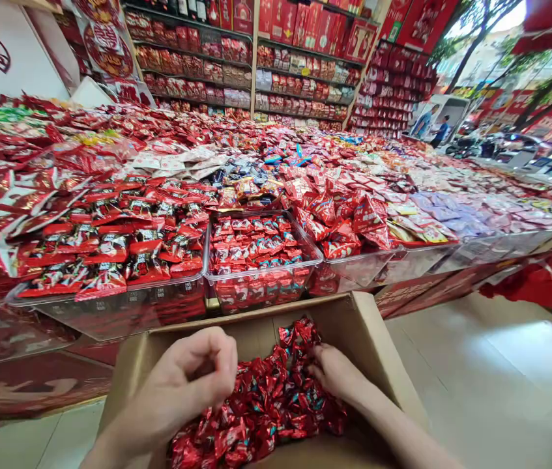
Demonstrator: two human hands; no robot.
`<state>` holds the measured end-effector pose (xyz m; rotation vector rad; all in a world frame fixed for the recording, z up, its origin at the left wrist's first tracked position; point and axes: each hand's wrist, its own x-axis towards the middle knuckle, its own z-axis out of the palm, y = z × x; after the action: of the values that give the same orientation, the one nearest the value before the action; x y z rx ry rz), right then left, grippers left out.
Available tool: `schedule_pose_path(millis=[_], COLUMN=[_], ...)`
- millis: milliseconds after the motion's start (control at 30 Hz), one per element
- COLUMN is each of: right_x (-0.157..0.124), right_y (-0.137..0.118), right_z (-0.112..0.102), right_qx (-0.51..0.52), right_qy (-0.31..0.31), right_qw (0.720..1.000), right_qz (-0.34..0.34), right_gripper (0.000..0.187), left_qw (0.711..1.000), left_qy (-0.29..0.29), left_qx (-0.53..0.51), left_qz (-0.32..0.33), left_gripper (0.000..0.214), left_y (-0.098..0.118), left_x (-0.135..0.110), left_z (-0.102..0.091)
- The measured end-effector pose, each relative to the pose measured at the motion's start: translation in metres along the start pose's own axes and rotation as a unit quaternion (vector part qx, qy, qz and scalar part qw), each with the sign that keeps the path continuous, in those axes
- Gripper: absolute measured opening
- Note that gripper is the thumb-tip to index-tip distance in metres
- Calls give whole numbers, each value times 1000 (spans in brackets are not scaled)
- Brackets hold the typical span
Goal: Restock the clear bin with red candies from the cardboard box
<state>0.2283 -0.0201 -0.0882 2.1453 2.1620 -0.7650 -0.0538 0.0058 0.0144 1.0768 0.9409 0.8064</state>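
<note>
An open cardboard box (pixel 364 326) stands in front of me, with a heap of red foil-wrapped candies (pixel 266 397) inside. My left hand (pixel 192 368) hovers over the box's left part, its fingers curled inward; whatever they may hold is hidden. Deep at the right side of the box, my right hand (pixel 334 371) has its fingers closed on wrapped candies at the heap's upper right edge. Just behind the box, a clear plastic bin (pixel 312 251) holds neatly stacked red candies that look similar.
Left of that bin, another clear bin (pixel 133 296) is heaped with red and black packets. Red triangular packets (pixel 341 238) fill the bin to its right. Stocked shelves (pixel 253 65) line the back. Tiled floor (pixel 476 384) lies at right, below a red bag (pixel 530 283).
</note>
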Motion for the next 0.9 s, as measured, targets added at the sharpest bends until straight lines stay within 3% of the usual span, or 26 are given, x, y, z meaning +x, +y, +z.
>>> schedule_pose_path(millis=[33,100,233,400,500,600,700,733,800,900], right_x=[5,19,53,81,84,76,60,53,38,20], right_y=[0,-5,-26,-42,-39,-39,-51,-57,-70,-85], right_z=[-4,-11,-12,16,27,23,8,2,-8,-18], right_qx=[-18,-47,-67,-83,-75,-60,98,194,388,572], right_qy=[9,10,14,31,26,36,44,32,-4,-28], right_qw=[1000,998,998,996,997,998,994,980,920,816], right_qz=[17,29,5,14,10,6,-27,-39,-55,-77], right_gripper=[21,21,28,28,22,21,18,17,18,27], left_qw=[997,992,985,962,957,946,938,939,946,970], left_qy=[-75,-123,-97,-81,-50,-23,19,30,30,-43], left_qx=[18,23,139,259,284,323,346,342,322,237], left_qz=[2,-24,-23,-28,-21,0,11,9,-6,-24], left_gripper=[20,20,17,22,21,18,28,36,50,53], left_y=[7,9,-13,-22,-17,-18,-28,-32,-39,-42], left_x=[12,29,37,35,35,38,40,41,42,42], left_z=[9,22,31,32,36,37,31,28,25,28])
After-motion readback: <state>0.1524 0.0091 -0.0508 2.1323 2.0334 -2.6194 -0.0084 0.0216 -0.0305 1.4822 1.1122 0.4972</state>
